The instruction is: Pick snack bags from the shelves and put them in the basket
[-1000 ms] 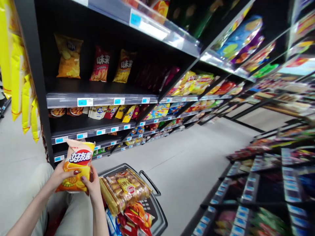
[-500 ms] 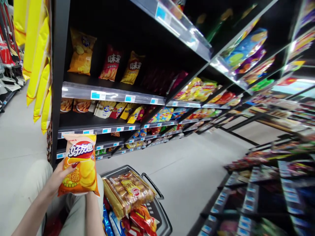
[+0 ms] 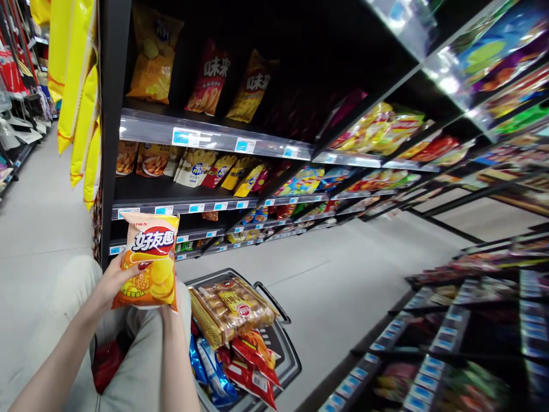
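An orange bag of potato chips (image 3: 151,260) is held upright over my lap, its printed front turned toward me. My left hand (image 3: 118,280) grips its left side, with the thumb across the front and the other fingers hidden behind. At the lower right of the bag, my right hand (image 3: 168,313) holds it from behind; its fingers are covered by the bag. Beside my right leg stands a dark shopping basket (image 3: 288,350). A clear-topped pack of golden-brown rolls (image 3: 234,309) lies in it, along with red snack bags (image 3: 253,366) and blue snack bags (image 3: 214,372).
A dark shelf unit (image 3: 180,191) with several snack bags rises in front of me. Yellow packets (image 3: 79,109) hang on its left end. Grey floor (image 3: 338,286) runs to the right, toward another stocked shelf (image 3: 433,366).
My view has shifted, so the shelf, basket and bag appear a little higher and further right. Both hands stay on the chip bag, which keeps much the same pose.
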The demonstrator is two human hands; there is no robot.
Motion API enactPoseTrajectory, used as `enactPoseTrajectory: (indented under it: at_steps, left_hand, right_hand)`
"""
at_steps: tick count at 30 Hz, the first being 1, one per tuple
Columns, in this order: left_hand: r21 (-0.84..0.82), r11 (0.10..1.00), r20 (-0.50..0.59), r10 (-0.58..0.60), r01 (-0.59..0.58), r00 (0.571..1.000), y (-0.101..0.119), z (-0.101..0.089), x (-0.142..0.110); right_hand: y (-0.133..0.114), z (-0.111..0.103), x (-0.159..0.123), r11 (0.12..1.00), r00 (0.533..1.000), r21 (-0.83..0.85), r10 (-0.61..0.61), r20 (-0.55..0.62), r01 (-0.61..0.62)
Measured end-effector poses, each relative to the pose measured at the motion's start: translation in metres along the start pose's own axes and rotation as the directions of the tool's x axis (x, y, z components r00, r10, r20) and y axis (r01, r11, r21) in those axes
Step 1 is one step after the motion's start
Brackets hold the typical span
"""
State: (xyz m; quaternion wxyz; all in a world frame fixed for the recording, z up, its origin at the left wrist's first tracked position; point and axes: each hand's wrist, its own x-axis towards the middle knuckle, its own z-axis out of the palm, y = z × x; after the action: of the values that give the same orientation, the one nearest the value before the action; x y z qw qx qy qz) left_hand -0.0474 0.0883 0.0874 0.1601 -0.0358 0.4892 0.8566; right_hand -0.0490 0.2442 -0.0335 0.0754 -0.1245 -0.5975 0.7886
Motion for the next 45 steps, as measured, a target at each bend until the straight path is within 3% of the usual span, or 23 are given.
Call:
enactPoseTrajectory:
  at_steps: [8,12,29,38,45]
  left_hand:
    - [0.111,0.994,-0.121,0.031,-0.018,0.992,-0.028,-0.021,0.023]
    - [0.147,0.989,-0.136,0.015,0.006,0.991,-0.034,-0.03,0.031]
    - [0.044,0.989,-0.141,-0.131,0.138,0.981,-0.033,-0.024,0.031]
    - [0.071,0.99,-0.114,-0.112,0.121,0.987,-0.036,-0.024,0.03]
    - [0.142,0.99,0.011,-0.015,0.013,1.0,-0.038,-0.028,0.032]
  right_hand:
    - [0.01,-0.015,-0.015,0.977,0.979,0.144,0.134,0.154,-0.157]
    - [0.02,-0.014,-0.013,0.97,0.975,0.167,0.151,0.164,-0.178]
    - [0.017,-0.014,-0.015,0.941,0.961,0.26,0.157,0.227,-0.215]
    - [0.031,-0.021,-0.008,0.928,0.957,0.303,0.143,0.251,-0.218]
    - [0.025,-0.019,-0.007,0.923,0.94,0.324,0.097,0.327,-0.208]
